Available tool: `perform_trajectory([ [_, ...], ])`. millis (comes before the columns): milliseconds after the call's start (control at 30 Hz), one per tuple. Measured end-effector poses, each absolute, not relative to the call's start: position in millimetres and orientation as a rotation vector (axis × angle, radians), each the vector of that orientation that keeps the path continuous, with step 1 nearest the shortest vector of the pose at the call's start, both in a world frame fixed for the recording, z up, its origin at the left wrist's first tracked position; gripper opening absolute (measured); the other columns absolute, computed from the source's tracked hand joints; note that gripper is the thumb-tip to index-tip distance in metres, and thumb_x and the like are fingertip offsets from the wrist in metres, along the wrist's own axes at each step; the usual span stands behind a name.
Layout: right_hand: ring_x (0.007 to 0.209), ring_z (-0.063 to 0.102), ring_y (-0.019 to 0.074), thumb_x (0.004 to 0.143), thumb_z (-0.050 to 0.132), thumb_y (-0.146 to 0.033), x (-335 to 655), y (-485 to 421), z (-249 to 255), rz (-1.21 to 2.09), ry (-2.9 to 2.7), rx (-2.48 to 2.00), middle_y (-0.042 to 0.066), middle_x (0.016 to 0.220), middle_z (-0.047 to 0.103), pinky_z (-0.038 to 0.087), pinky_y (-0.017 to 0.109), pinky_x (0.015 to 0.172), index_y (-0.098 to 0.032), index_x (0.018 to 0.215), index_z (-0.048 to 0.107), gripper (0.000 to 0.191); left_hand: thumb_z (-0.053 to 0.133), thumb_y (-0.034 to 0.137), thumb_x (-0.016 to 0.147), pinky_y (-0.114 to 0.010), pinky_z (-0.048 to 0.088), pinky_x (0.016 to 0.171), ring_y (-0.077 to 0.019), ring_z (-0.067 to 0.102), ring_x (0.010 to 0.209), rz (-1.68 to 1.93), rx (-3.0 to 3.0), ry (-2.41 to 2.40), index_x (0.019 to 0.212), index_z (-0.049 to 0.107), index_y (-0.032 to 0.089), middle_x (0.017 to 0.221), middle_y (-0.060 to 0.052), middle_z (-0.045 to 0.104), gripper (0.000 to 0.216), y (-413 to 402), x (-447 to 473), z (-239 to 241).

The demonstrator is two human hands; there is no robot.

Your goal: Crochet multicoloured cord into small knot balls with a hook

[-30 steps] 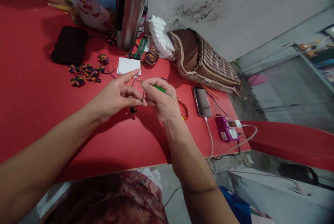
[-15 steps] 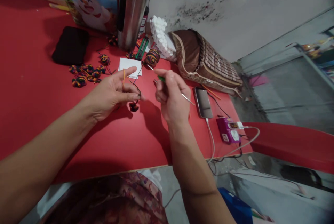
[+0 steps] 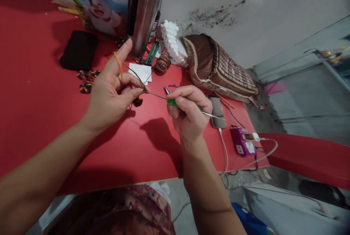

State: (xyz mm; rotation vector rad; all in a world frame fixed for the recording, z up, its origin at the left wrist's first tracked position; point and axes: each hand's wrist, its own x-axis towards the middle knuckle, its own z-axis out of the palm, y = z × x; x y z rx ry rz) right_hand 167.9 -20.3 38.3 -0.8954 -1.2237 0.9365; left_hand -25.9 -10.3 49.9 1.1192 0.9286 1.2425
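My left hand (image 3: 111, 91) is raised above the red table (image 3: 41, 111), index finger up with an orange yarn strand wound over it, thumb and middle finger pinching the yarn. A small multicoloured crochet piece (image 3: 137, 101) hangs just below those fingers. My right hand (image 3: 188, 109) is closed round a green-handled crochet hook (image 3: 175, 101); its thin metal shaft reaches left to my left fingertips. The yarn runs back to a multicoloured yarn ball (image 3: 163, 62).
Finished crochet pieces (image 3: 86, 81) lie beside a black pouch (image 3: 79, 49). Behind stand a steel flask (image 3: 144, 12), a cartoon-printed bag (image 3: 101, 1), white paper (image 3: 140, 72) and a brown cushion (image 3: 218, 67). A phone (image 3: 218, 108) and purple charger (image 3: 242, 143) lie right.
Both hands have lifted and shifted. My left index finger now points up with the yarn stretched. My right hand swung the hook back so its tip meets my left fingertips.
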Motion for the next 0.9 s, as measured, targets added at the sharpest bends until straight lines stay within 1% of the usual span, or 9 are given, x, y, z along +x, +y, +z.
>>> perform_trajectory([
  [167,0.040,0.038,0.0081,0.083,0.073,-0.027,168,-20,37,0.944,-1.230,-0.883,-0.005,0.052,0.054,0.028,0.025,0.041,-0.023,0.079,0.080,0.009,0.086,0.011,0.082,-0.035,0.051,0.071,-0.0185,0.066,0.078,1.273,1.149,0.924,0.181,0.033,0.023,0.082,0.005,0.076,0.113,-11,-25,50],
  [200,0.040,0.038,0.0082,0.083,0.073,-0.026,168,-21,37,0.949,-1.227,-0.876,-0.005,0.051,0.054,0.027,0.025,0.041,-0.023,0.079,0.081,0.010,0.087,0.011,0.082,-0.035,0.050,0.070,-0.0186,0.065,0.076,1.264,1.151,0.934,0.181,0.033,0.025,0.082,0.005,0.077,0.113,-12,-25,50],
  [300,0.041,0.038,0.0086,0.084,0.073,-0.025,167,-21,37,0.961,-1.228,-0.875,-0.005,0.051,0.053,0.028,0.025,0.041,-0.023,0.080,0.081,0.010,0.086,0.012,0.084,-0.035,0.046,0.065,-0.0181,0.062,0.070,1.222,1.135,0.948,0.180,0.035,0.034,0.085,0.006,0.077,0.112,-13,-25,51],
  [367,0.041,0.039,0.0088,0.084,0.073,-0.026,167,-21,37,0.958,-1.236,-0.895,-0.005,0.051,0.053,0.029,0.025,0.042,-0.023,0.079,0.081,0.010,0.087,0.011,0.083,-0.034,0.042,0.063,-0.0172,0.061,0.070,1.212,1.110,0.941,0.179,0.036,0.037,0.086,0.006,0.077,0.112,-13,-25,52],
  [467,0.041,0.038,0.0086,0.085,0.072,-0.027,168,-22,36,0.952,-1.249,-0.915,-0.005,0.052,0.053,0.031,0.025,0.042,-0.023,0.079,0.080,0.010,0.088,0.010,0.082,-0.034,0.041,0.065,-0.0173,0.062,0.073,1.228,1.103,0.945,0.178,0.037,0.035,0.084,0.006,0.076,0.112,-14,-24,54],
  [567,0.041,0.039,0.0081,0.085,0.072,-0.024,168,-22,36,0.955,-1.242,-0.896,-0.005,0.052,0.054,0.031,0.024,0.042,-0.022,0.079,0.081,0.010,0.088,0.013,0.084,-0.033,0.044,0.065,-0.0176,0.064,0.074,1.236,1.114,0.938,0.178,0.037,0.033,0.083,0.006,0.077,0.109,-14,-23,53],
  [667,0.041,0.040,0.0074,0.083,0.072,-0.021,167,-22,37,0.956,-1.213,-0.858,-0.005,0.052,0.055,0.029,0.023,0.041,-0.021,0.079,0.082,0.011,0.087,0.013,0.083,-0.033,0.049,0.065,-0.0156,0.061,0.067,1.264,1.145,0.917,0.178,0.039,0.031,0.083,0.006,0.078,0.108,-10,-23,46],
  [733,0.040,0.040,0.0069,0.083,0.072,-0.019,167,-21,38,0.960,-1.201,-0.836,-0.006,0.051,0.054,0.028,0.022,0.041,-0.021,0.078,0.083,0.012,0.085,0.011,0.079,-0.032,0.051,0.062,-0.0148,0.060,0.061,1.328,1.212,0.857,0.177,0.040,0.028,0.080,0.006,0.077,0.110,-6,-23,39],
  [900,0.039,0.041,0.0066,0.082,0.071,-0.017,166,-20,37,0.982,-1.199,-0.791,-0.005,0.051,0.055,0.028,0.021,0.040,-0.020,0.078,0.084,0.013,0.080,0.012,0.078,-0.031,0.050,0.058,-0.0167,0.068,0.064,1.358,1.281,0.837,0.177,0.038,0.022,0.081,0.005,0.078,0.108,-1,-22,28],
])
